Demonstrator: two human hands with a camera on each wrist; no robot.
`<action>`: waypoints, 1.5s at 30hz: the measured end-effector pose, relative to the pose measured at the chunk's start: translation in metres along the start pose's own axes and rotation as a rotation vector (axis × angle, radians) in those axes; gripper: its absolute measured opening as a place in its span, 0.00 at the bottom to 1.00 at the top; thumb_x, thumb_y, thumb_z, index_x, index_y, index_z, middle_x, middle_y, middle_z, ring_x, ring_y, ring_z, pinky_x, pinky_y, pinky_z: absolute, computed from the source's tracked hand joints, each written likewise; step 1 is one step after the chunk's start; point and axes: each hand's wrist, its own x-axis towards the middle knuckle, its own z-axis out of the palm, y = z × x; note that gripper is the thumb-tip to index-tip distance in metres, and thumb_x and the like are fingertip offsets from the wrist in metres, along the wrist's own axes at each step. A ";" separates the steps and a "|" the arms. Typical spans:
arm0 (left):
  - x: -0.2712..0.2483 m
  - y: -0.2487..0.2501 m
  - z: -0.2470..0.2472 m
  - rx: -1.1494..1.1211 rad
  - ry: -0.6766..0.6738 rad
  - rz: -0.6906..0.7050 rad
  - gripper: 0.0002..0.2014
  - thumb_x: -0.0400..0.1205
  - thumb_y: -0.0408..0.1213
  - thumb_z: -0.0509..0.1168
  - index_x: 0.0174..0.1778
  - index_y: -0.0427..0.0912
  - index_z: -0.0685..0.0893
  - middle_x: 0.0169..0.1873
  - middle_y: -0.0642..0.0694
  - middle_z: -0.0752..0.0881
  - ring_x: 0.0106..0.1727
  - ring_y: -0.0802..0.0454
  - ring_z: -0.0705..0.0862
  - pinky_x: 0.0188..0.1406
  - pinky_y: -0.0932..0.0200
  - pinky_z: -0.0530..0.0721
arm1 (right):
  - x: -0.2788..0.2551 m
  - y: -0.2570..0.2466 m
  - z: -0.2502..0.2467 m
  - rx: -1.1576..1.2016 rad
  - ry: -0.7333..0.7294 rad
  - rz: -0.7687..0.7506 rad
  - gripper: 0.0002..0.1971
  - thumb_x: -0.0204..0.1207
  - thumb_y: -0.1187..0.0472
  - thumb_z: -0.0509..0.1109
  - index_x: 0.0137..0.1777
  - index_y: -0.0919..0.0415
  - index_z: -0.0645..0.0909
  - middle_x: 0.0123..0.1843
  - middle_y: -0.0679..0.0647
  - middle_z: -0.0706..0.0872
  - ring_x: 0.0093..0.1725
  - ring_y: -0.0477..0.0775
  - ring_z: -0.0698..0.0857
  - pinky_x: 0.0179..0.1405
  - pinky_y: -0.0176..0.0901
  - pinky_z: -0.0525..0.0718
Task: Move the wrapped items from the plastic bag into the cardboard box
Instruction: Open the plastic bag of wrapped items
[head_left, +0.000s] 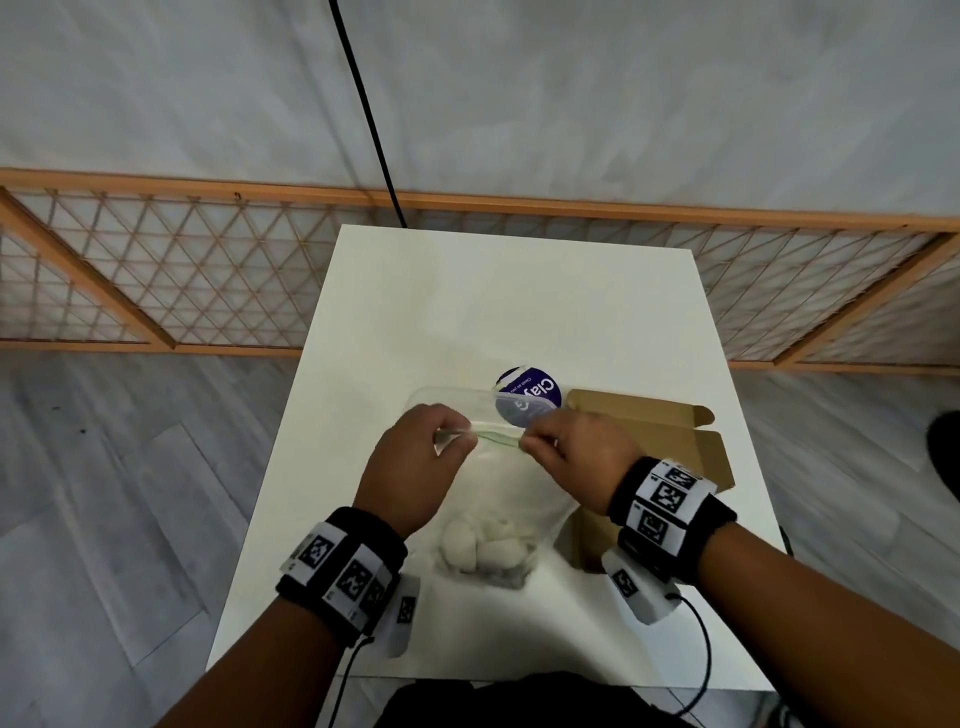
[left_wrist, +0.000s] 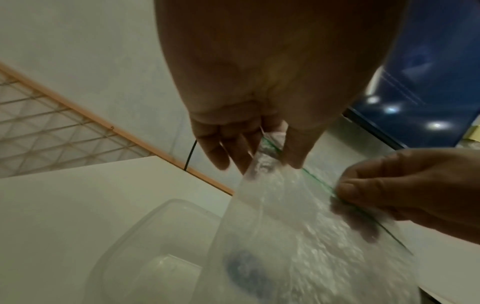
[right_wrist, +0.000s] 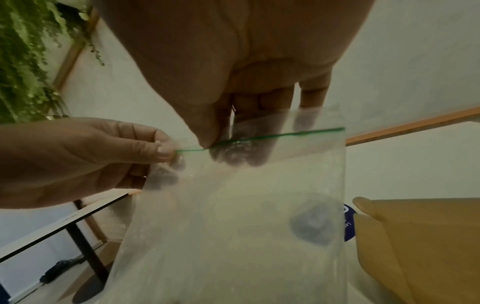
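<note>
- Closest to the camera are the two arms, each with a black wristband (head_left: 343, 566) that has white square tags with black patterns.
- The left hand (head_left: 410, 462) pinches the top edge of the plastic bag (head_left: 498, 499) between thumb and fingers, right at the thin green strip (right_wrist: 280, 135) that runs along the bag's mouth.
- The right hand (head_left: 576, 457) pinches the same strip a little farther along, thumb in front and fingers behind the see-through plastic.
- The bag is clear, soft and crinkly, held up above the white table (head_left: 519, 291).
- The wrapped items (head_left: 483, 545) are small, round, white lumps piled at the bottom of the bag.
- The cardboard box (head_left: 670, 441) is brown and open, flaps up, on the table just to the right of the bag, partly behind the right wrist.
- A clear plastic tub (left_wrist: 155, 236) with rounded corners sits on the table behind the bag.
- A round purple lid with white letters (head_left: 530, 395) lies beside the tub, near the box.
</note>
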 end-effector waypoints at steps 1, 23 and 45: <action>0.000 -0.001 0.001 0.039 0.068 0.028 0.09 0.81 0.44 0.75 0.55 0.52 0.85 0.51 0.59 0.84 0.54 0.61 0.84 0.57 0.62 0.80 | 0.003 0.001 0.000 0.033 0.031 0.028 0.11 0.86 0.49 0.65 0.52 0.50 0.87 0.49 0.44 0.89 0.47 0.51 0.85 0.44 0.42 0.79; -0.020 0.012 0.018 -0.436 -0.121 -0.457 0.14 0.86 0.41 0.68 0.45 0.32 0.88 0.38 0.46 0.95 0.40 0.52 0.94 0.42 0.55 0.86 | 0.012 0.018 0.011 0.532 0.121 0.227 0.14 0.87 0.50 0.67 0.41 0.56 0.81 0.33 0.52 0.89 0.29 0.47 0.84 0.38 0.53 0.87; 0.010 0.020 0.001 -1.022 -0.245 -0.774 0.06 0.89 0.34 0.65 0.50 0.38 0.86 0.47 0.39 0.92 0.51 0.41 0.92 0.63 0.43 0.87 | -0.015 0.015 -0.012 0.145 -0.074 0.234 0.13 0.84 0.50 0.70 0.37 0.51 0.77 0.36 0.45 0.83 0.37 0.51 0.84 0.37 0.42 0.77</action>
